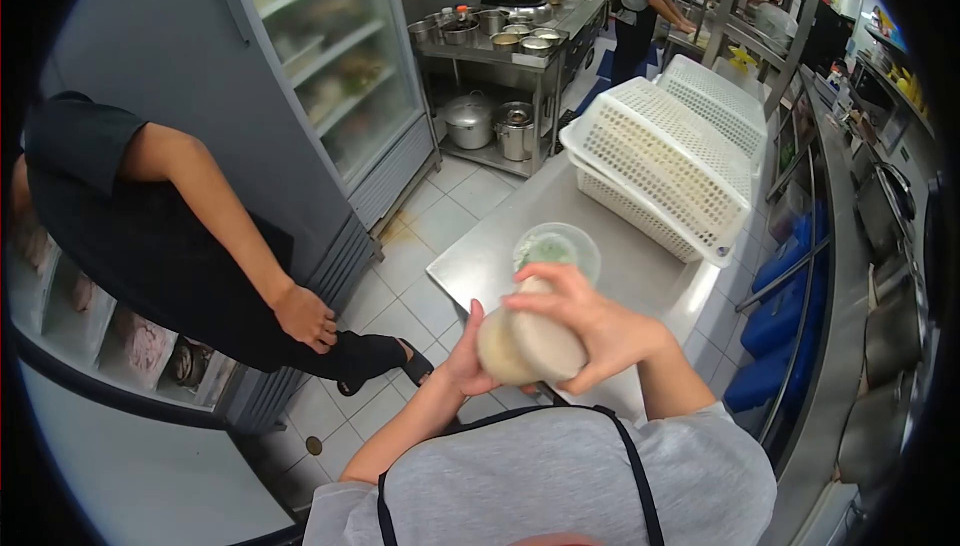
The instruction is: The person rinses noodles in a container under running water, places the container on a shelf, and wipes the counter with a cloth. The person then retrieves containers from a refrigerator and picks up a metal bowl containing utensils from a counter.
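Note:
My left hand (pixel 468 358) holds a round, pale container (pixel 503 351) from its left side, close to my chest. A second round, whitish piece (pixel 548 341) is tilted against it, gripped by my right hand (pixel 590 318) with fingers over its top and right edge. Whether this piece is a lid or another bowl cannot be made out, as both are blurred. Just beyond my hands, a clear round bowl (pixel 578 236) with something green and white inside stands on the steel table (pixel 480 254), partly hidden by my right hand.
White perforated baskets (pixel 655 161) are stacked on the table's far part. At left, a person in black (pixel 130 236) bends beside open fridge drawers. A glass-door fridge (pixel 330 46) stands behind. Another person (pixel 645 6) works at the back. Blue bins (pixel 785 316) sit at right.

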`<action>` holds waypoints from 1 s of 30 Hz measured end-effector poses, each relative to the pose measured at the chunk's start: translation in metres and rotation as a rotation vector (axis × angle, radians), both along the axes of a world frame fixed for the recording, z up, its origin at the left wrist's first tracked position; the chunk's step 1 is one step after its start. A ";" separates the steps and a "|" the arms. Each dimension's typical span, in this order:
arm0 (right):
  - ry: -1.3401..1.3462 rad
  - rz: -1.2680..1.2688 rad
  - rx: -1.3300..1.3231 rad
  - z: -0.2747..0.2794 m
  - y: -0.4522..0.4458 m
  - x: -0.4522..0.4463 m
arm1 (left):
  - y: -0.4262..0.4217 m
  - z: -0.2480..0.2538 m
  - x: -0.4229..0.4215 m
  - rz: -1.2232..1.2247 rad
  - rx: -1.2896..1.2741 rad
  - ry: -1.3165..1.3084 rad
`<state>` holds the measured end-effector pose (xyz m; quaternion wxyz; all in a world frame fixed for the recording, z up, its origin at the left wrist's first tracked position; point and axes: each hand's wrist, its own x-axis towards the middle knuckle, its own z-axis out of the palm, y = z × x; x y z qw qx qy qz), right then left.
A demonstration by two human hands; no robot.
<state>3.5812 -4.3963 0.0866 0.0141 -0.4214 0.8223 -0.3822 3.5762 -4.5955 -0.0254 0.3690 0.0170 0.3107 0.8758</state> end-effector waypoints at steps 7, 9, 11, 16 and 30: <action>-0.307 0.132 -0.412 -0.033 -0.102 -0.074 | -0.100 0.037 -0.050 0.472 -0.380 0.973; -0.601 0.178 -0.636 -0.036 -0.114 -0.083 | -0.118 0.028 -0.064 0.589 -0.758 1.578; -0.446 0.046 -0.452 -0.025 -0.114 -0.084 | -0.123 0.008 -0.089 0.620 -0.592 1.805; 0.079 -0.584 0.049 -0.019 -0.078 -0.113 | -0.124 -0.020 -0.141 0.286 -0.718 1.417; 0.040 -0.949 0.686 -0.152 0.013 -0.254 | -0.241 0.080 -0.381 0.890 -1.213 1.133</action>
